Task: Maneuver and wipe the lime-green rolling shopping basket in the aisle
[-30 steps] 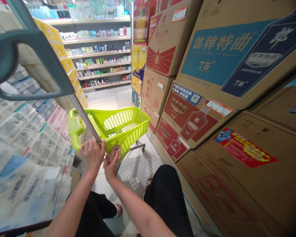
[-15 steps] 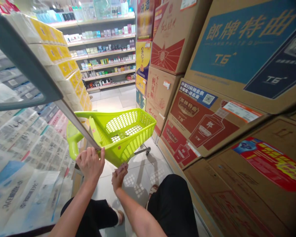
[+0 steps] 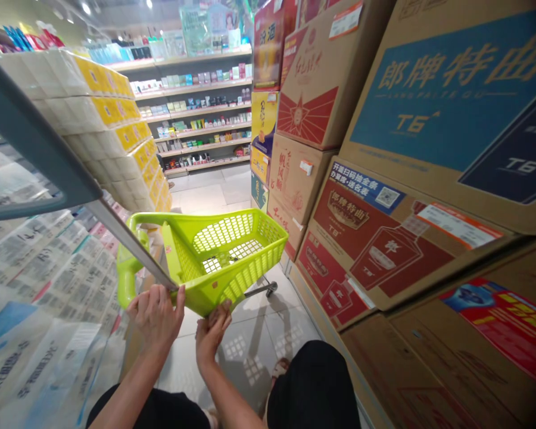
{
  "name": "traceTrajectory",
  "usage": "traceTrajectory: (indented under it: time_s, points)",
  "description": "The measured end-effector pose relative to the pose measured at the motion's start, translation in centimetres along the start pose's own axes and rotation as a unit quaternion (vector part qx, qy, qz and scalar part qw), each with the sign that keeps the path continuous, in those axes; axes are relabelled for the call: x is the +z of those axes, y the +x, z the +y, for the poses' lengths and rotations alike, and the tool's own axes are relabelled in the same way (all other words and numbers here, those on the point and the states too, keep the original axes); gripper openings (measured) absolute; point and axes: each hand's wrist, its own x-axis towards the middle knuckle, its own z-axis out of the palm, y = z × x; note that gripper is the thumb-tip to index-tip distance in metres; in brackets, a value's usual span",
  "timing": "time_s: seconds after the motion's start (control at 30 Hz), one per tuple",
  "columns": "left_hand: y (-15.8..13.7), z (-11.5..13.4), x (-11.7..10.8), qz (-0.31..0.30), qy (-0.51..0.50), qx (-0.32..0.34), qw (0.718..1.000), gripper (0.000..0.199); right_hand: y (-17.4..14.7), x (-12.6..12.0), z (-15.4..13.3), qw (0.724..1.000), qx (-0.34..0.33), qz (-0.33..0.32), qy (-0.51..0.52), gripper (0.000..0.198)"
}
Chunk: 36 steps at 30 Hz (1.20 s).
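A bright green plastic shopping trolley [image 3: 250, 262] with lattice sides stands on the floor before my knees. Its basket holds nothing that I can make out. My left hand [image 3: 157, 316] is closed on the trolley's near upper edge, beside the foot of its slanting metal handle pole [image 3: 134, 244]. At the underside of the basket, my right hand [image 3: 212, 336] has its fingers curled against the lower edge; part of its grip is hidden. The grey push handle [image 3: 40, 131] slants across the upper left, close to the camera.
Stacked cardboard cartons [image 3: 379, 226] line the right side. On the left are wrapped paper packs [image 3: 93, 128] and plastic-wrapped packages [image 3: 40, 345]. A shelf of small goods [image 3: 201, 116] closes off the back. Pale floor tiles [image 3: 232, 185] run between the stacks.
The view has tipped upward slightly, so the trolley and the stacks sit lower in the picture. Both hands keep their places on the trolley.
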Motion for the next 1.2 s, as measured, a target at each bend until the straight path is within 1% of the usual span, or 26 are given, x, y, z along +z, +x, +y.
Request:
traceTrajectory:
  time_s: [0.07,0.13,0.17,0.23,0.3,0.33,0.37,0.4,0.47,0.5,0.57,0.63,0.67,0.73,0.8,0.83,0.87,0.9,0.97,1.0,1.07,1.1,1.17,1.2]
  points:
    - [0.2,0.1,-0.5,-0.011,-0.008,0.002,1.0,0.027,-0.1,-0.1,-3.9,1.0,0.006,-0.003,0.019,0.054]
    - [0.3,0.2,-1.0,-0.013,0.002,0.014,1.0,0.028,-0.3,-0.8,-7.4,0.998,-0.028,-0.009,0.057,0.051]
    - [0.2,0.2,-1.3,-0.012,0.011,0.021,1.0,0.028,-0.3,-1.4,-8.7,0.996,-0.061,-0.023,0.065,0.048]
    - [0.0,0.0,-1.6,-0.008,0.023,0.033,0.999,0.027,-0.4,-2.9,-10.6,0.989,-0.124,-0.026,0.074,0.044]
    - [-0.4,-0.3,-1.7,-0.004,0.021,0.041,0.999,0.025,0.0,-4.4,-11.9,0.98,-0.185,-0.023,0.067,0.046]
    - [-0.6,-0.5,-1.6,-0.002,0.018,0.045,0.999,0.025,0.4,-5.0,-12.6,0.973,-0.219,-0.038,0.056,0.049]
    - [-0.8,-0.7,-1.6,0.0,0.015,0.05,0.999,0.024,0.9,-5.6,-13.3,0.963,-0.256,-0.072,0.039,0.052]
    - [-1.0,-0.9,-1.6,0.003,0.013,0.053,0.998,0.024,1.5,-6.1,-14.2,0.949,-0.291,-0.12,0.017,0.055]
    - [-1.2,-1.2,-1.8,0.003,0.009,0.061,0.998,0.024,3.2,-6.9,-15.6,0.913,-0.341,-0.22,-0.041,0.061]
    - [-1.3,-1.4,-2.0,0.002,0.009,0.063,0.998,0.025,4.1,-7.3,-16.0,0.899,-0.352,-0.249,-0.072,0.063]
    - [-1.4,-1.6,-2.4,0.0,0.011,0.065,0.998,0.025,6.6,-8.3,-15.7,0.882,-0.362,-0.268,-0.137,0.063]
    - [-1.6,-1.6,-2.6,0.002,0.016,0.062,0.998,0.026,9.8,-9.5,-14.1,0.874,-0.36,-0.256,-0.205,0.059]
    - [-1.8,-1.6,-2.7,0.007,0.019,0.06,0.998,0.026,11.7,-10.1,-13.0,0.874,-0.347,-0.241,-0.241,0.056]
    - [-2.2,-1.3,-2.8,0.02,0.019,0.057,0.998,0.025,15.5,-11.3,-11.1,0.881,-0.3,-0.198,-0.307,0.047]
    - [-2.6,-0.7,-2.8,0.033,0.008,0.054,0.998,0.024,18.3,-12.1,-10.2,0.878,-0.265,-0.183,-0.354,0.038]
    - [-2.8,-0.4,-2.8,0.037,-0.002,0.052,0.998,0.024,18.9,-12.2,-10.2,0.877,-0.253,-0.179,-0.368,0.032]
    - [-2.9,0.0,-2.8,0.041,-0.014,0.048,0.998,0.023,18.9,-12.1,-10.5,0.877,-0.245,-0.179,-0.373,0.027]
    - [-3.0,0.3,-2.9,0.043,-0.027,0.045,0.998,0.023,18.2,-11.7,-11.0,0.879,-0.243,-0.183,-0.368,0.023]
    - [-3.1,0.9,-2.9,0.046,-0.049,0.041,0.997,0.022,15.2,-10.6,-12.3,0.888,-0.254,-0.2,-0.327,0.021]
    - [-3.0,1.0,-2.9,0.048,-0.053,0.041,0.997,0.021,13.2,-9.9,-13.0,0.895,-0.268,-0.207,-0.29,0.025]
    - [-2.9,1.0,-2.9,0.047,-0.044,0.045,0.997,0.02,9.2,-9.0,-14.0,0.911,-0.29,-0.198,-0.217,0.046]
    - [-2.8,0.8,-2.9,0.046,-0.036,0.049,0.997,0.02,7.7,-8.8,-14.3,0.914,-0.298,-0.201,-0.189,0.057]
    - [-2.6,0.2,-2.9,0.043,-0.021,0.06,0.997,0.02,6.5,-8.9,-14.3,0.91,-0.316,-0.22,-0.155,0.072]
    - [-2.5,-0.2,-3.0,0.041,-0.017,0.066,0.997,0.02,6.8,-9.2,-13.9,0.903,-0.326,-0.235,-0.152,0.075]
